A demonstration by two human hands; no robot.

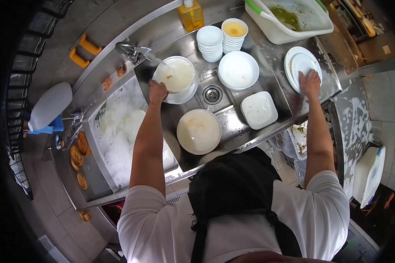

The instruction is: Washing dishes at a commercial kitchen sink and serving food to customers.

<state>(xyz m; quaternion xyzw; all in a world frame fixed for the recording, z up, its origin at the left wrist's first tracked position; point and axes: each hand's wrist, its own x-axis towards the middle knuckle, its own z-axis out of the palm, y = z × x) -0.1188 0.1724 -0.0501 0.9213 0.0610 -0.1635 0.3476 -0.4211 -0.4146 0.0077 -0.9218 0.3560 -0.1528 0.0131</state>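
My left hand (158, 91) grips the left edge of a white bowl (176, 75) full of cloudy water. Water from the faucet (131, 52) runs into this bowl, which rests over a white plate (181, 96) in the metal sink. On the right drainboard, my right hand (310, 83) lies with its fingers on a small white plate (301, 64). Larger white plates (288, 67) are stacked beneath it. Whether the fingers grip the small plate, I cannot tell.
The sink basin holds stacked small bowls (210, 41), round white bowls (238, 69), a square bowl (259, 110) and a filled bowl (199, 131) around the drain (212, 94). Suds fill the left basin (117, 121). Behind stand a soap bottle (191, 16) and a white tub (276, 33).
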